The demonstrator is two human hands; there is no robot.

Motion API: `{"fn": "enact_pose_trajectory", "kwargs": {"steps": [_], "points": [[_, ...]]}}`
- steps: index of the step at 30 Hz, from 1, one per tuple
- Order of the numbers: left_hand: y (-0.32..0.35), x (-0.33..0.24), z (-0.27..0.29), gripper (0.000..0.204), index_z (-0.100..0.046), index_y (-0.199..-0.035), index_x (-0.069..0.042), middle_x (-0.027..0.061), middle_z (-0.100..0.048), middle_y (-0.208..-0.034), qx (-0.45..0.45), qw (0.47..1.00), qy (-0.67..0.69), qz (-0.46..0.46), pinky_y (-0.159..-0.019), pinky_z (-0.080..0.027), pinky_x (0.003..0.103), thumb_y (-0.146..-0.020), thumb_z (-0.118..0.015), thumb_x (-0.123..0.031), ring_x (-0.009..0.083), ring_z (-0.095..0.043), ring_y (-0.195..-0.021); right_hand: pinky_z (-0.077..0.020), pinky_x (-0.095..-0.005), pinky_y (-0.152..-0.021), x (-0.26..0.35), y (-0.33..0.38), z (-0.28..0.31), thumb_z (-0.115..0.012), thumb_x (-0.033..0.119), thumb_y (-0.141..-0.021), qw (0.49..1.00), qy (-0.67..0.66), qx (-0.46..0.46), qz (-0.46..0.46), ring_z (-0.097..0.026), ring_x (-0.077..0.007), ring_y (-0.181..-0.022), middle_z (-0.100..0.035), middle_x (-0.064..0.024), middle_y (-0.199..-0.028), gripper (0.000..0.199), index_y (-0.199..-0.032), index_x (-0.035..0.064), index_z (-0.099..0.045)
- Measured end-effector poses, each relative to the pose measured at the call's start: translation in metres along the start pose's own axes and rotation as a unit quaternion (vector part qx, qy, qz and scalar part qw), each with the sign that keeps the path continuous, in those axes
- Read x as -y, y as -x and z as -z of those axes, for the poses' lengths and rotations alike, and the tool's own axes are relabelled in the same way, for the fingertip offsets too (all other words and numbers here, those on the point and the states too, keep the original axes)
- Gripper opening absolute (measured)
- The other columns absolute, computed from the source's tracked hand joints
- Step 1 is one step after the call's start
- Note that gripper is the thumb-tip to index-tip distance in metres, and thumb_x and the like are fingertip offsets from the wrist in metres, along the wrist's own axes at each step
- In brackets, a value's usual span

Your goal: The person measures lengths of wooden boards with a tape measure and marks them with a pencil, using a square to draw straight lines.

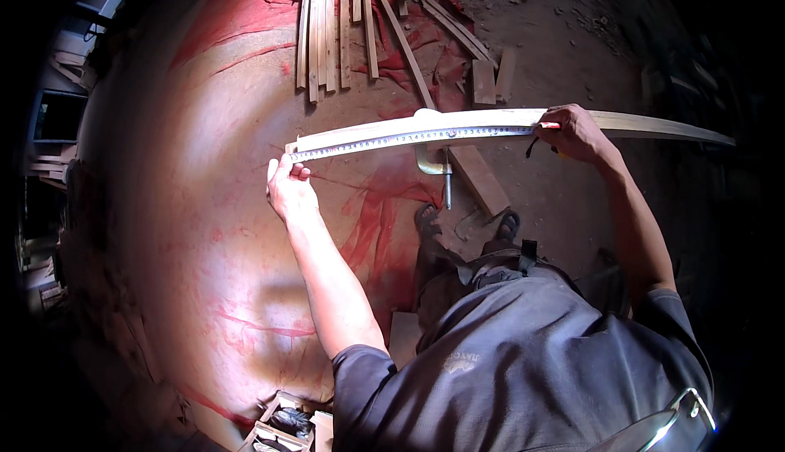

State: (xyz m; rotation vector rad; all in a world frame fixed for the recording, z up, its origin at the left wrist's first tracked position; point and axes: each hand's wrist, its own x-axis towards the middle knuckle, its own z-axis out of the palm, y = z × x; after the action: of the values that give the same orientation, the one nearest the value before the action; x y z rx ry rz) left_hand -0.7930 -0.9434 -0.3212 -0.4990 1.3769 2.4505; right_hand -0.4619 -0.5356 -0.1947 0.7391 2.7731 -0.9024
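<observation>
A long pale wooden strip lies crosswise in front of me. Along its near edge runs the stretched white blade of a tape measure. At the strip's left end, my left hand pinches the blade's end between its fingers. Farther right, my right hand is closed over the strip and the tape, its fingers wrapped round. A small red-tipped stick, perhaps a pencil, pokes out from those fingers. The tape's case is mostly hidden by that hand. Near the strip's middle sits a metal C-clamp, its threaded screw pointing down.
Several loose wooden strips lie on the floor ahead, partly over red cloth. A wider board slants beneath the clamp, close to my feet. Short blocks rest at the right. Low at the left stands an open wooden box with dark items inside.
</observation>
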Motion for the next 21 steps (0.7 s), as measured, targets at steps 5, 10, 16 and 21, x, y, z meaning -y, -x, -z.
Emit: {"fn": "enact_pose_trajectory", "kwargs": {"steps": [5, 10, 16, 21], "points": [[0.023, 0.008, -0.005, 0.01, -0.063, -0.104, -0.003, 0.0026, -0.065, -0.084, -0.022, 0.999, 0.001, -0.033, -0.062, -0.051, 0.027, -0.101, -0.069, -0.01, 0.0115, -0.061, -0.071, -0.0565, -0.039, -0.065, 0.008, -0.004, 0.004, -0.075, 0.022, -0.092, 0.999, -0.011, 0.021, 0.023, -0.073, -0.024, -0.066, -0.074, -0.0121, -0.078, 0.02, -0.1, 0.0037, -0.079], [0.058, 0.018, -0.029, 0.014, -0.067, -0.104, -0.003, 0.0044, -0.066, -0.086, -0.027, 0.998, -0.034, -0.048, -0.065, -0.05, 0.03, -0.105, -0.064, -0.017, 0.0137, -0.061, -0.073, -0.0559, -0.0404, -0.066, 0.019, -0.006, 0.005, -0.076, 0.021, -0.091, 0.999, -0.022, 0.029, 0.021, -0.074, -0.0261, -0.069, -0.074, -0.013, -0.079, 0.019, -0.1, 0.0052, -0.08], [0.058, 0.018, -0.024, 0.02, -0.064, -0.108, 0.003, 0.0116, -0.07, -0.09, 0.013, 0.996, -0.063, -0.069, -0.052, -0.047, 0.027, -0.107, -0.061, -0.017, 0.0127, -0.061, -0.067, -0.0555, -0.0451, -0.073, 0.015, -0.017, -0.011, -0.077, 0.02, -0.088, 0.995, 0.033, 0.032, 0.091, -0.071, -0.0362, -0.08, -0.073, -0.0144, -0.086, 0.018, -0.098, 0.0056, -0.077], [-0.057, -0.073, 0.049, 0.021, -0.064, -0.108, 0.006, 0.0138, -0.069, -0.095, -0.068, 0.987, -0.128, -0.068, -0.049, -0.045, 0.027, -0.108, -0.06, -0.015, 0.0124, -0.056, -0.065, -0.0556, -0.0402, -0.069, -0.015, -0.019, 0.011, -0.074, 0.021, -0.093, 0.999, -0.034, 0.025, -0.022, -0.073, -0.0265, -0.074, -0.073, -0.0121, -0.083, 0.017, -0.1, 0.0065, -0.078]]}}
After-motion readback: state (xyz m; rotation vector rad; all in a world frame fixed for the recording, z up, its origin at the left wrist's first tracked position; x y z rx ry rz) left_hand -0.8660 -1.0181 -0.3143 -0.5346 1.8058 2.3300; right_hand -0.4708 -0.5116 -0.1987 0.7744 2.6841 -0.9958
